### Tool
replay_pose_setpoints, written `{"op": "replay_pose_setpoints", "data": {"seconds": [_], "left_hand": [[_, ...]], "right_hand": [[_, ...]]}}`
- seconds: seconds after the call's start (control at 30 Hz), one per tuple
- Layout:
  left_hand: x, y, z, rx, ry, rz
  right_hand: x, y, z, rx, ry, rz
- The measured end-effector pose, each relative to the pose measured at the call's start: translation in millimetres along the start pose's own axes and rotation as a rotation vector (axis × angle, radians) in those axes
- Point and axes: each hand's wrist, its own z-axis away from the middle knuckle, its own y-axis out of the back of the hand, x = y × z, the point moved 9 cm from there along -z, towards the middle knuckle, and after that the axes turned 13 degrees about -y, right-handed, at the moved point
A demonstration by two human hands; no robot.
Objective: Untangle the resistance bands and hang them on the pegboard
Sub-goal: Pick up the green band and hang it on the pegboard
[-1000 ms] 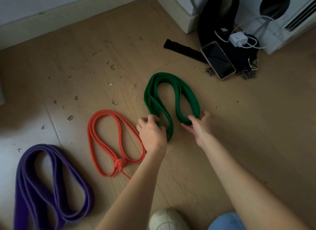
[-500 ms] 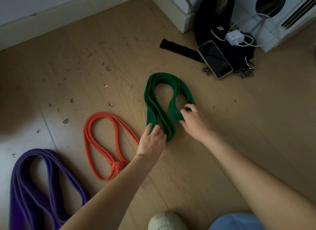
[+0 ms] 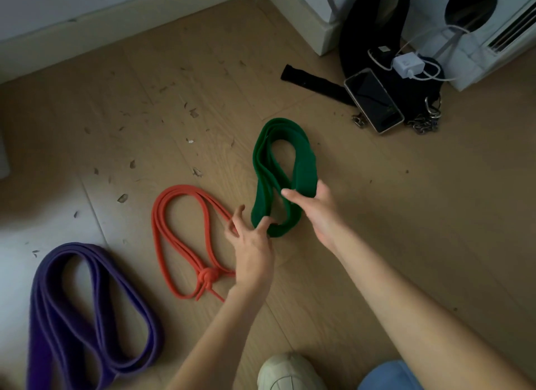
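Both hands work the green band (image 3: 285, 169) on the floor (image 3: 406, 215): the right hand (image 3: 314, 208) grips its right side, the left hand (image 3: 251, 238) pinches its near end. The orange band (image 3: 185, 238) and purple band (image 3: 90, 317) lie to the left.

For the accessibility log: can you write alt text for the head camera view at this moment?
A person's two hands work a folded green resistance band on a wooden floor: the right hand holds its right side, the left hand pinches its lower end. To the left lie a knotted orange band and a purple band; a phone lies beyond.
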Motion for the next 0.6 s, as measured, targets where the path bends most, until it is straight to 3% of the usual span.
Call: {"op": "replay_pose_setpoints", "data": {"seconds": [0.1, 0.27, 0.43, 0.6], "left_hand": [[-1, -5, 3, 0.129, 0.168, 0.489], [-6, -8, -3, 0.213, 0.361, 0.645], [-19, -25, 10, 0.368, 0.808, 0.883], [-6, -52, 8, 0.283, 0.999, 1.230]], "right_hand": [[3, 1, -5, 0.084, 0.028, 0.083], [3, 6, -7, 0.067, 0.037, 0.043], [4, 4, -5, 0.059, 0.043, -0.092], [4, 6, -5, -0.040, 0.022, -0.359]]}}
